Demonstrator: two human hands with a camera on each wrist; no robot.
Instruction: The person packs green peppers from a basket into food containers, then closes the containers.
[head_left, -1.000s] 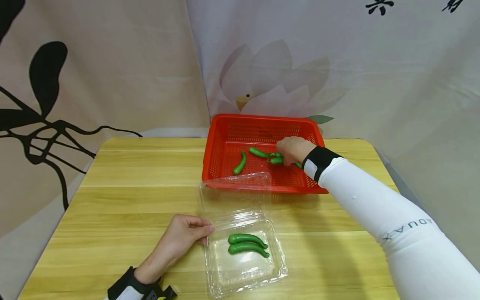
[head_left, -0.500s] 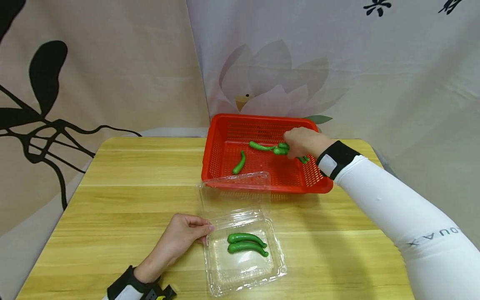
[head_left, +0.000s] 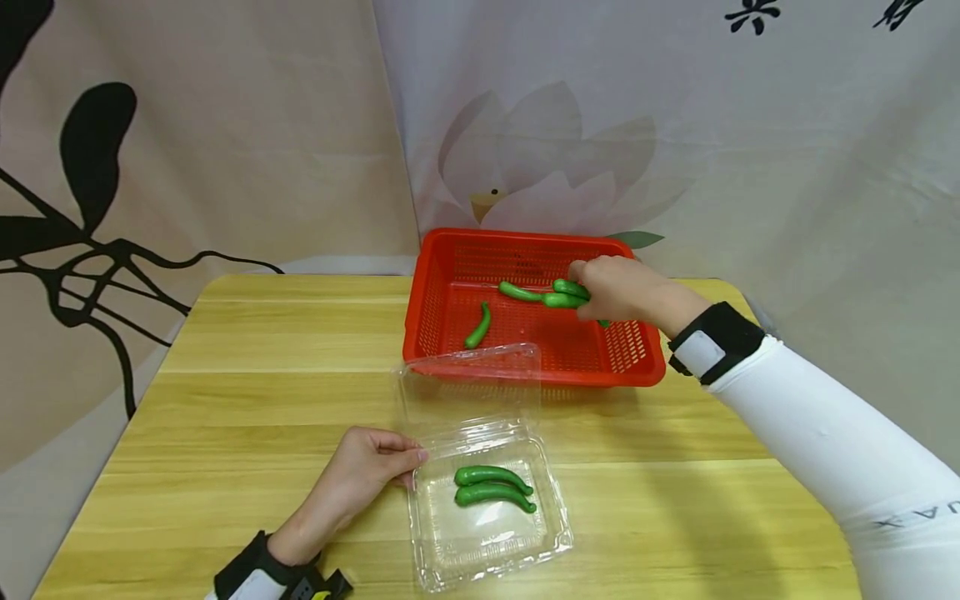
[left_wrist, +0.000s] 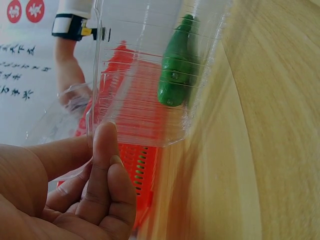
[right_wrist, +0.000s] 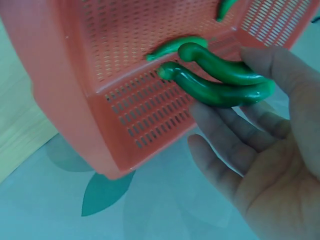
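My right hand, over the right half of the red basket, pinches two green chili peppers side by side between thumb and fingertips, as the right wrist view shows. Beside their tips in the head view lies another chili on the basket floor. A further chili lies near the basket's left side. With thumb and fingers, my left hand pinches the left edge of a clear plastic clamshell box. Two chilies lie parallel inside its base. The left wrist view shows a chili through the clear wall.
The box's clear lid stands folded back, overlapping the basket's front rim in the head view. Both rest on a light wooden table. Behind it hangs a printed cloth with flower and branch motifs.
My right hand has shifted right within the basket and turned, so the two chilies now show between its fingers. The left hand and the box hold their place.
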